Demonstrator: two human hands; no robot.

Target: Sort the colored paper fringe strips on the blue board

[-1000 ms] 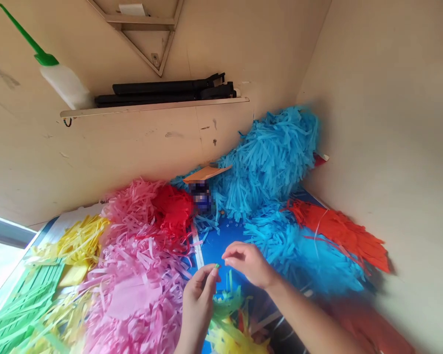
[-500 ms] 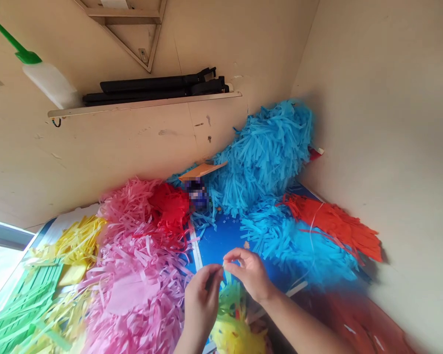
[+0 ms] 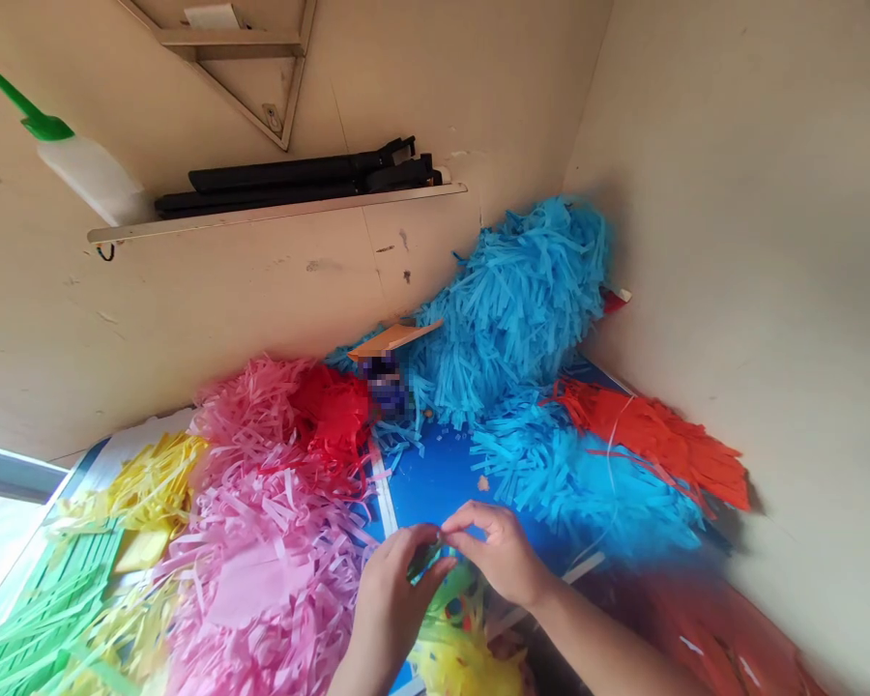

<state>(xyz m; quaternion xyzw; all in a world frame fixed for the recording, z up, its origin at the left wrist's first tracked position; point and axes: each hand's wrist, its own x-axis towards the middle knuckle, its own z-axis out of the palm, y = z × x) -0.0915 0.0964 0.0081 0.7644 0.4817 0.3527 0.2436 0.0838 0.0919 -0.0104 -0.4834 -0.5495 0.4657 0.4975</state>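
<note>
My left hand (image 3: 395, 594) and my right hand (image 3: 497, 551) meet fingertip to fingertip at the lower middle of the head view. Finger and thumb of the right hand are pinched together; what lies in the pinch is too small to make out. The left forefinger and thumb curl around a gap where something greenish shows, its kind unclear. Directly below both hands is a yellow and green bundle of thin, crinkled material with dark spots (image 3: 468, 652), its top partly hidden by the fingers.
Fringed paper lies around: pink (image 3: 268, 580), red (image 3: 333, 416), yellow (image 3: 159, 474), green (image 3: 65, 599), blue (image 3: 522, 309) and orange-red (image 3: 652, 440). Beneath is a blue tabletop (image 3: 427, 483). A wall shelf (image 3: 282, 213) carries a white bottle (image 3: 94, 179) and black objects (image 3: 282, 182).
My left finger and thumb have spread apart a little, with green showing between them. Both hands have shifted slightly downward, and the right fingertips remain pinched.
</note>
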